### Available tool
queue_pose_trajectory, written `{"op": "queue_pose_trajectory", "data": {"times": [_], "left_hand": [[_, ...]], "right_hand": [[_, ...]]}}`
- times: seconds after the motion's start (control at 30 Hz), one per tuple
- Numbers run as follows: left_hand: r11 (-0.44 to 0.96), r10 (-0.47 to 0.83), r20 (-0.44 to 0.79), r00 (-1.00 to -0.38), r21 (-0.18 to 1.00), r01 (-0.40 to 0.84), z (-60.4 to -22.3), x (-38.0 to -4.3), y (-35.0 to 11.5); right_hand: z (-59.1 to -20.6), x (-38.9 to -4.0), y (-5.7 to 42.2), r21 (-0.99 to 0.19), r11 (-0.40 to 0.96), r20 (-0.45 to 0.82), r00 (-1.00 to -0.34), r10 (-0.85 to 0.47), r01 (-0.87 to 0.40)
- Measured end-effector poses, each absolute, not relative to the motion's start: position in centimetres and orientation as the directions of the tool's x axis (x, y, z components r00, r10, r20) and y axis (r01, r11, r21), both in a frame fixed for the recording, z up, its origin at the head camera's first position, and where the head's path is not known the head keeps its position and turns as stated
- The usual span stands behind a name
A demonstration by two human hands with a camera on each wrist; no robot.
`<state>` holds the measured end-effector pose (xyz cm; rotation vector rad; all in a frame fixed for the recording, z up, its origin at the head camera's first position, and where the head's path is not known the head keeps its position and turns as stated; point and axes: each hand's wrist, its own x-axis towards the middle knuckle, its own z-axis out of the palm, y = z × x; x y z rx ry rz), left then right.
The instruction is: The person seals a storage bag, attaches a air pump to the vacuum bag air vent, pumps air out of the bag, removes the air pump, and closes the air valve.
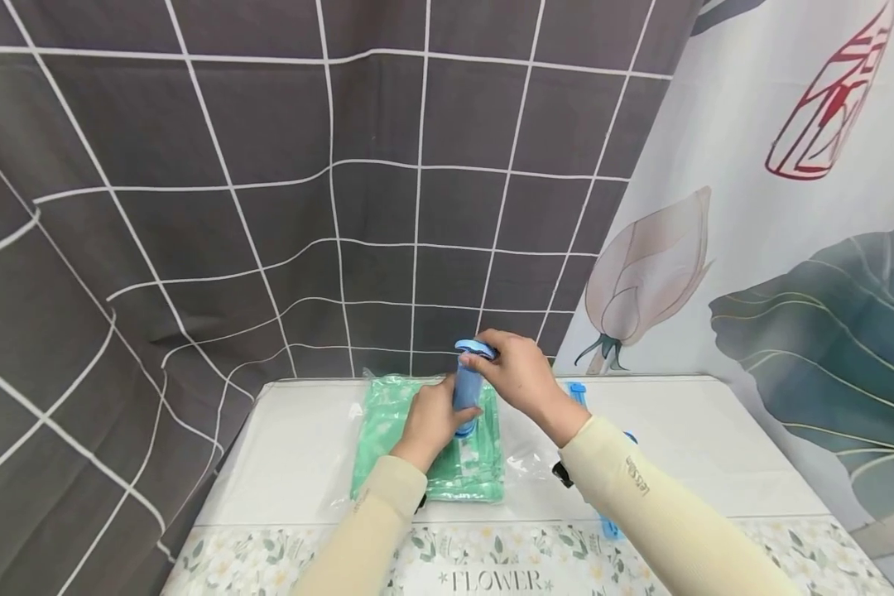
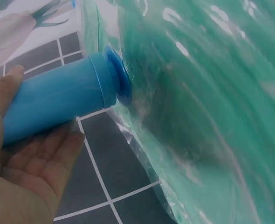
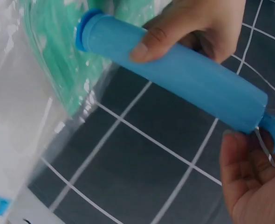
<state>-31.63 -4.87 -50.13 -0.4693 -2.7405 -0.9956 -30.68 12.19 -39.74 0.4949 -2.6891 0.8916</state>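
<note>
A blue hand pump (image 1: 468,387) stands nearly upright on a clear plastic storage bag (image 1: 387,406) with something green folded inside. My left hand (image 1: 430,418) grips the pump's barrel, its thumb in front, as the right wrist view also shows. At the top, the fingers of my right hand (image 1: 521,372) hold the pump's handle (image 1: 475,348), which sits close to the barrel. In the left wrist view the pump's flanged base (image 2: 119,77) meets the bag's surface (image 2: 198,116); whether it sits on a valve is hidden.
A blue plastic strip (image 1: 577,391) lies right of the bag, partly behind my right arm, and another blue piece (image 1: 611,528) shows near the front. Clear plastic film spreads beside the green bundle. A dark checked curtain (image 1: 372,207) hangs behind the white table (image 1: 283,447).
</note>
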Motion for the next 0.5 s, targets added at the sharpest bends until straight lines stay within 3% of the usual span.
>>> {"op": "queue_pose_trajectory", "data": {"times": [0.13, 0.3, 0.5], "left_hand": [[0.734, 0.233, 0.285, -0.93, 0.576, 0.36, -50.0, -31.6, -4.8], [0.752, 0.253, 0.216, -0.943, 0.569, 0.332, -50.0, -31.6, -5.6], [0.857, 0.237, 0.11, -0.965, 0.445, 0.261, -50.6, -31.5, -10.1]], "right_hand": [[-40.9, -30.8, 12.5, -0.622, 0.711, 0.264, -0.943, -0.205, -0.329], [-42.3, -30.8, 12.3, -0.643, 0.713, 0.225, -0.959, -0.173, -0.28], [-43.0, -30.6, 11.7, -0.667, 0.715, 0.174, -0.977, -0.126, -0.211]]}}
